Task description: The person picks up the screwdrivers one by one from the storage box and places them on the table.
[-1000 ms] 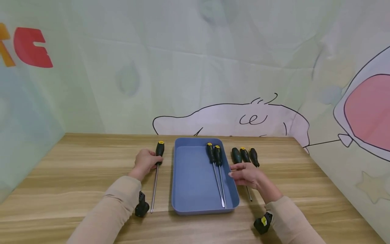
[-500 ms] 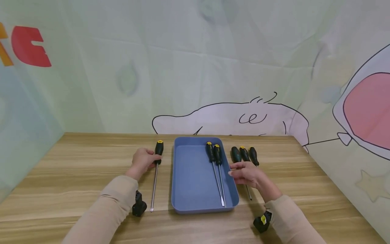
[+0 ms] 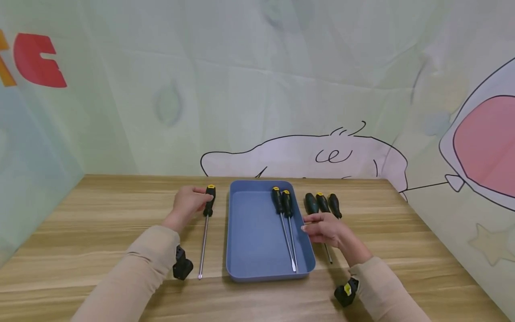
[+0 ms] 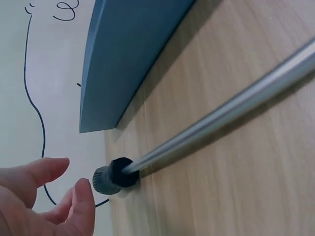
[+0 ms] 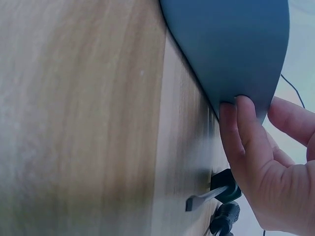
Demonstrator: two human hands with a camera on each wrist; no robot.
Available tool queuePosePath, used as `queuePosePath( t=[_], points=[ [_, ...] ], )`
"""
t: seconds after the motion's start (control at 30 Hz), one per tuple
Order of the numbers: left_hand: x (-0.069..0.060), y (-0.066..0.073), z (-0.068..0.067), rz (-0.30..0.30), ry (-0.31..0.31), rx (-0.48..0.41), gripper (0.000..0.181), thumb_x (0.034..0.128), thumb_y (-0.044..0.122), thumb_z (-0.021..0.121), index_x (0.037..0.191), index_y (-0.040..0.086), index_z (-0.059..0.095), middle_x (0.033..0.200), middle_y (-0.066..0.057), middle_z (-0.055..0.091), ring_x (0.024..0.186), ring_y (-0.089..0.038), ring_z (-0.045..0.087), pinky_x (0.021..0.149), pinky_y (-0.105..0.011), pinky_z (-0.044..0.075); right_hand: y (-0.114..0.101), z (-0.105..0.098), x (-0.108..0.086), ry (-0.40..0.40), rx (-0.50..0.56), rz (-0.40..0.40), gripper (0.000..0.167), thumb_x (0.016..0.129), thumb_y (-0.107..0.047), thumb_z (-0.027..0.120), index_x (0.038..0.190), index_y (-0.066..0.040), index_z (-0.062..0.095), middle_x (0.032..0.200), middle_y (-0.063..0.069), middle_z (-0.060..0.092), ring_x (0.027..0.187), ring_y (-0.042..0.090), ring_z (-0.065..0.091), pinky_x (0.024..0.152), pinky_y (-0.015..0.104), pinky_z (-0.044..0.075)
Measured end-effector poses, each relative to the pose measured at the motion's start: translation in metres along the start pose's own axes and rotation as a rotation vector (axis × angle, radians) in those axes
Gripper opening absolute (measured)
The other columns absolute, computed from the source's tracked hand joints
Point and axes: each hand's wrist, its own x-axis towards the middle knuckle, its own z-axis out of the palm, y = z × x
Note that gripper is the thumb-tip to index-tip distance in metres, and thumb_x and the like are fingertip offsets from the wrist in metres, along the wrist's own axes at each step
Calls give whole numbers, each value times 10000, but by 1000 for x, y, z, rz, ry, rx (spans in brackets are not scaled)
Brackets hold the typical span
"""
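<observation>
A long screwdriver (image 3: 204, 241) with a black handle and yellow cap lies on the table, left of the blue tray (image 3: 249, 275). At its handle is my left hand (image 3: 187, 203), fingertips over the upper part. Thumb and fingers stand apart beside the handle (image 4: 115, 176) in the left wrist view. My right hand (image 3: 326, 230) touches the tray's right wall with nearly straight fingers, whose tips (image 5: 244, 105) rest on the outside. Two screwdrivers (image 3: 287, 205) lie side by side in the right half of the tray.
Several more screwdrivers lie right of the tray, among them a dark green-handled one (image 3: 311, 203) and a black one (image 3: 334, 205); my right hand partly hides them. The wooden table (image 3: 120, 201) ends at a printed cloth backdrop (image 3: 161, 89).
My left hand has slid up the handle toward the yellow cap, away from the shaft. The screwdriver, the tray and my right hand have stayed in place.
</observation>
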Motion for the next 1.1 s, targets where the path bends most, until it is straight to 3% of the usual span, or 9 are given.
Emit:
queuePosePath(
  t=[0.23,0.5,0.9,1.1],
  points=[
    [-3,9,3,9,-43,-8,339,846,66,619,1115,-124,539,1002,-177,575,658,-106,521,591,-188,462,-1,0,0,-3,10,1,477,867,43,567,1297,154,392,894,79,641,773,146,619,731,344,539],
    [-1,21,10,14,-64,-73,349,828,32,622,1117,-143,534,726,-6,557,569,-60,495,558,-174,462,-1,0,-1,-8,5,-3,486,871,47,558,1306,160,374,887,73,642,778,142,618,740,347,539],
    [-4,32,21,26,-100,-42,393,846,63,630,1168,-123,504,835,-79,576,589,-70,506,595,-185,473,0,-2,0,-9,0,-10,488,865,47,556,1300,169,370,867,61,631,767,133,612,721,331,538],
    [-4,38,24,-9,-115,-22,467,853,94,638,1244,-83,455,914,-95,556,644,-103,503,669,-226,491,-1,-1,-1,-1,-15,-5,484,867,38,566,1298,161,383,878,70,639,773,139,614,732,342,539]
  ],
)
